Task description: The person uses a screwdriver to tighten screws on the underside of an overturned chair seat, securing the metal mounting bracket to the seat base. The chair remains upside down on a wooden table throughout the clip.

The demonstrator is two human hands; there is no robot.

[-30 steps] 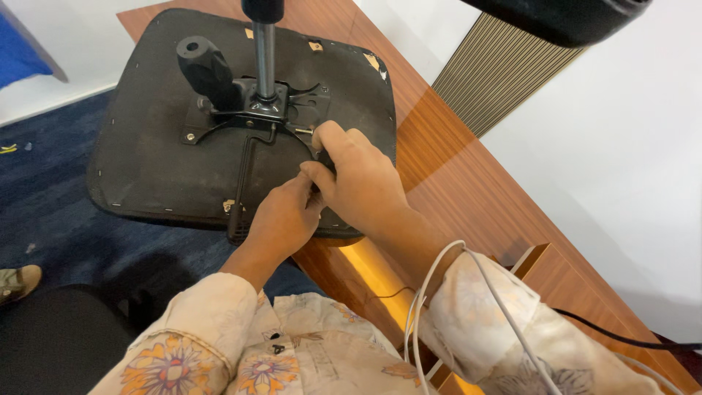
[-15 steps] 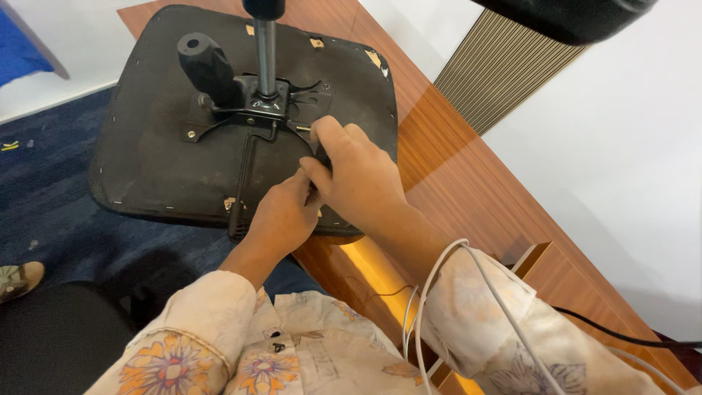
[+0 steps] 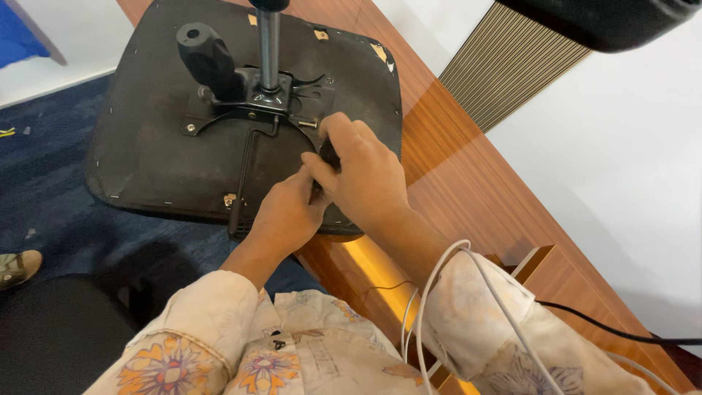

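Note:
An upturned black chair seat (image 3: pixel 153 153) lies on a wooden table (image 3: pixel 468 183), its metal mounting plate (image 3: pixel 256 102) and chrome post (image 3: pixel 268 44) facing up. My right hand (image 3: pixel 365 175) is closed around a small dark tool (image 3: pixel 328 155) at the plate's right edge, near a loose bolt (image 3: pixel 307 124). My left hand (image 3: pixel 285 212) sits just beneath it, fingertips pinched against the same tool. A black lever handle (image 3: pixel 208 58) sticks up left of the post.
A thin black lever rod (image 3: pixel 241 183) runs down the seat underside. White cables (image 3: pixel 439 292) hang over my right sleeve. Blue carpet (image 3: pixel 44 168) lies left, a shoe (image 3: pixel 18 267) at the far left. A ribbed panel (image 3: pixel 504 73) stands against the white wall.
Both hands stay together on the tool at the plate's edge. The view has shifted slightly; the seat has not visibly moved.

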